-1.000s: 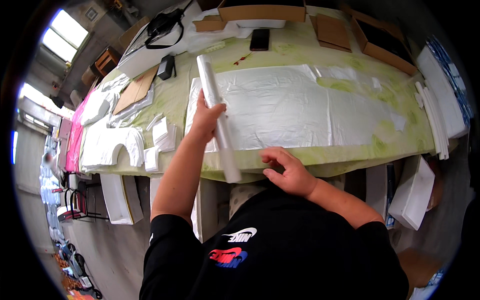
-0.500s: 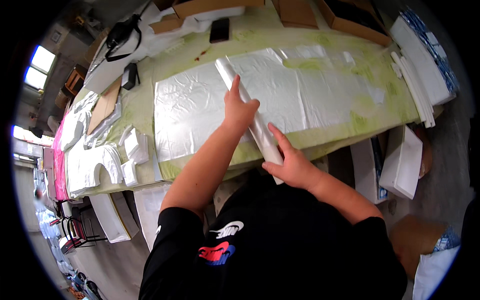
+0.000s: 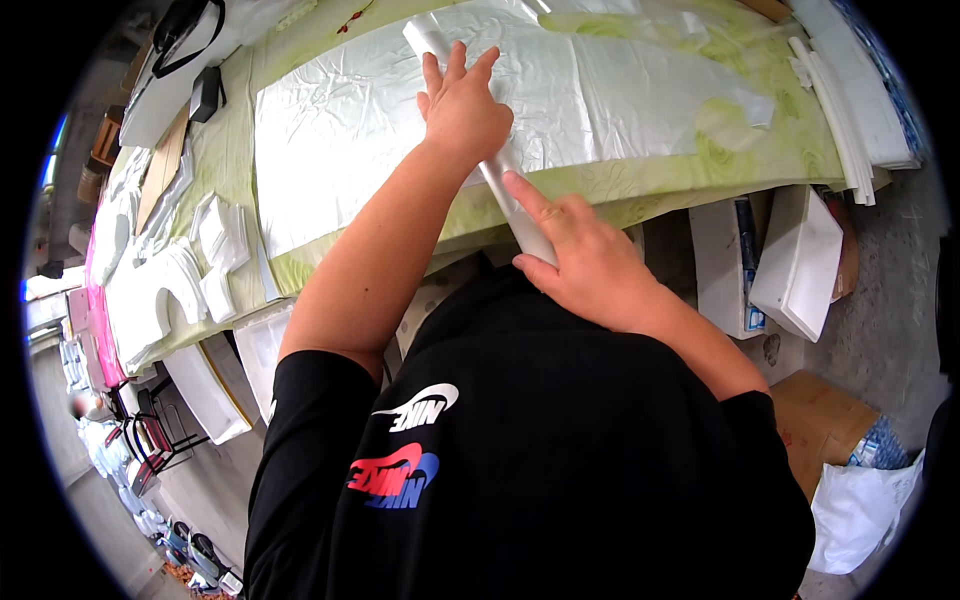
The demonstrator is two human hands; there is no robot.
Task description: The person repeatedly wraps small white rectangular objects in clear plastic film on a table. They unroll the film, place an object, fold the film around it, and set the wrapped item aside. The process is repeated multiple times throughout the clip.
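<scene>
A long, pale roll of plastic film (image 3: pixel 503 198) lies slantwise over the table's front edge, its near end close to my body. My left hand (image 3: pixel 465 112) rests on top of its far half with fingers spread, not wrapped round it. At the near end, my right hand (image 3: pixel 585 245) holds the roll between thumb and fingers, the index finger stretched along it. Beneath the roll's far half, a wide sheet of clear, wrinkled plastic (image 3: pixel 340 150) is spread over the table. My left palm hides part of the roll.
A green patterned cloth (image 3: pixel 660 190) covers the table. White cut pieces (image 3: pixel 150 300) and a cardboard strip (image 3: pixel 163 170) lie at the left, near a black box (image 3: pixel 206 94). Long white strips (image 3: pixel 830 120) lie at the right edge. White bins (image 3: pixel 797 262) stand below, beside a cardboard box (image 3: pixel 815 420).
My left hand has spread its fingers from a grip with one finger pointing. The view has tipped downward, so the table's far side has left the picture.
</scene>
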